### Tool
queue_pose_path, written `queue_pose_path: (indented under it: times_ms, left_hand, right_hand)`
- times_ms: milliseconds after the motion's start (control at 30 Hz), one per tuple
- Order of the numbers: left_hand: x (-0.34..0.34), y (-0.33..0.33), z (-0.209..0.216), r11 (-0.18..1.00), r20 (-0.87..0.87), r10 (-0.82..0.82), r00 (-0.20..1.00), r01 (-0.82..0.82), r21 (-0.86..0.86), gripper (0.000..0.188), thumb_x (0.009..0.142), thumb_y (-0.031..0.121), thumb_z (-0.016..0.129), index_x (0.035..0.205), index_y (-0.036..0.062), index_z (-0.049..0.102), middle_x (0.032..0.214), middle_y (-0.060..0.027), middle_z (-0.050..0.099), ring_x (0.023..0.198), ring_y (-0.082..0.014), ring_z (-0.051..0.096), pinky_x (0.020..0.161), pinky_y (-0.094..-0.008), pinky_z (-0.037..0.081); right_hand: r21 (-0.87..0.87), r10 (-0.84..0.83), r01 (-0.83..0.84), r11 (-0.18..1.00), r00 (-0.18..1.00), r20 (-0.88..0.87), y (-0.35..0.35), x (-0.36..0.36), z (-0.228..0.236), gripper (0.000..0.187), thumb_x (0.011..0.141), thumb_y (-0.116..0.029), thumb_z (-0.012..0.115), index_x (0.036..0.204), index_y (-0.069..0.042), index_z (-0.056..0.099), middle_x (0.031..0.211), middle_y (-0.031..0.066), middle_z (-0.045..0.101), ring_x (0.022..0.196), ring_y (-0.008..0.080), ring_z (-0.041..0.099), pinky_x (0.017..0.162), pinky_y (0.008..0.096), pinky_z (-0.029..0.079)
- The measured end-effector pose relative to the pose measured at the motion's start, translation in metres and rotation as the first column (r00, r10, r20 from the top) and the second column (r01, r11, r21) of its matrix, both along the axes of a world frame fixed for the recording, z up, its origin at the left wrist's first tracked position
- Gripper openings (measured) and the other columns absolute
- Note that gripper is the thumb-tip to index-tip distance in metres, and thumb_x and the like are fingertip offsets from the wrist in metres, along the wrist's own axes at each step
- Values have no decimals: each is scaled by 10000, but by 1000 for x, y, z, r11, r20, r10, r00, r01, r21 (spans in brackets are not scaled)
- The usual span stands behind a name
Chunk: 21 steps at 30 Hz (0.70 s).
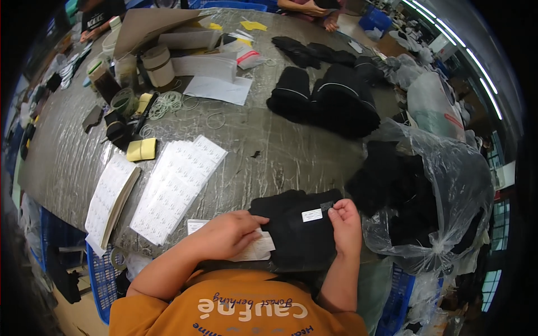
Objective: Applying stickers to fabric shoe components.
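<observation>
A folded black cloth item (297, 241), possibly knitwear, lies at the table's near edge in front of me. A small white label (312, 215) sits on its upper right part, with a small greyish patch (327, 206) beside it. My right hand (346, 221) pinches the cloth's right edge by that patch, thumb on top. Curled over a white label sheet (259, 248), my left hand (238, 231) has its index fingertip touching the cloth's left side. The sheet shows on both sides of that hand; its middle is hidden beneath it.
White label sheets (179, 187) and a thick label stack (112, 196) lie left. Behind are rubber bands (166, 105), a yellow bundle (141, 149) and a tub (158, 66). Black bundles (342, 98) stand at back right, near a clear plastic bag (454, 173) of black goods. Other people work across the table.
</observation>
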<state>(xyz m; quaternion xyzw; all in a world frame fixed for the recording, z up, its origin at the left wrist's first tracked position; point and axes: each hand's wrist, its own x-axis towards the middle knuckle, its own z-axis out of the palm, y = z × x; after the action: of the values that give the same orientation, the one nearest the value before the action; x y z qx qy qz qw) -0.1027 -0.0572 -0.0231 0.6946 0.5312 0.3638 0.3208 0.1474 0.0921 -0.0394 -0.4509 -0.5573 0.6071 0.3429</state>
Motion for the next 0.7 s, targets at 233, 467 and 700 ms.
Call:
queue_pose_path:
  times_ms: [233,467,700]
  left_hand:
    - [7,4,1,993,28,24,999,-21,-119,308,861,84,593,1157,7,624,810,-156,606,786,-337,603,730,-401,488]
    - [9,7,-3,997,-60,10,998,-15,-80,330,859,95,598,1181,21,612,815,-151,600,796,-339,598,741,-399,488]
    - [8,8,-3,998,-81,21,996,-26,-58,337,857,86,596,1188,24,606,822,-148,599,798,-338,596,747,-395,488]
  right_hand:
    - [14,-30,28,1000,992,123,44,36,-27,159,891,43,545,1027,-32,514,826,21,619,780,60,548,713,209,426]
    - [70,-104,97,993,990,98,52,45,-31,138,889,36,551,1011,-26,537,804,36,627,754,79,564,734,218,437]
    - [743,-424,-219,633,705,569,25,14,-7,184,791,-61,652,973,-58,631,992,126,587,944,335,533,825,429,442]
